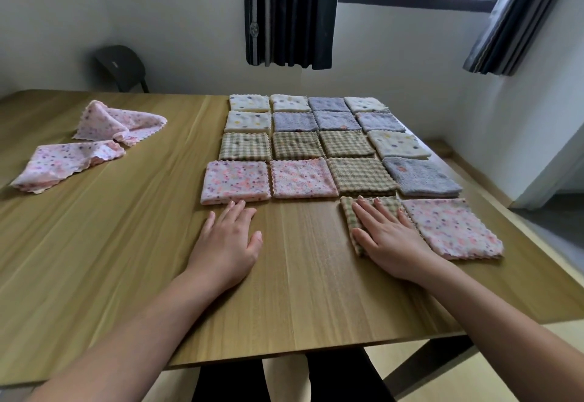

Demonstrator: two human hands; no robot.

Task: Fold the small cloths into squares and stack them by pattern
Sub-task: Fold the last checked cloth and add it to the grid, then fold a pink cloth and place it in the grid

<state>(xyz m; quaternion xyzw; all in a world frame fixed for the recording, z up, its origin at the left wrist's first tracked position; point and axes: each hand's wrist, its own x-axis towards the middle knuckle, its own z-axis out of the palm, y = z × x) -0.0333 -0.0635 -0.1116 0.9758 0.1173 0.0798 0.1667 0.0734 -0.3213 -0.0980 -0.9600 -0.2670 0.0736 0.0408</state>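
My left hand (226, 237) lies nearest me, open and flat on the light wooden table (300, 291). Its fingertips reach the near edge of a folded pink speckled square (235, 185). My right hand (387, 243) is open too, palm pressed down on a folded beige-and-green checked cloth (390, 204) in the near row, just beside another folded pink speckled square (452, 227).

I judge the step in hand to be flattening this checked square. To do it well I would keep the palm flat, smooth outward so the layers sit even, and nudge its edges parallel to its neighbours without dragging the top layer off.

By my count there are eighteen folded squares on the right half of the table:
- five cream dotted squares (249, 121)
- five grey plush squares (423, 177)
- five checked ones, counting the one under my palm
- three pink ones

Two more pink speckled cloths lie unfolded well apart on the left, one crumpled (120, 123) and one loosely spread (66, 161). That makes five of each pattern, twenty in all. Nothing looks stacked by pattern yet.
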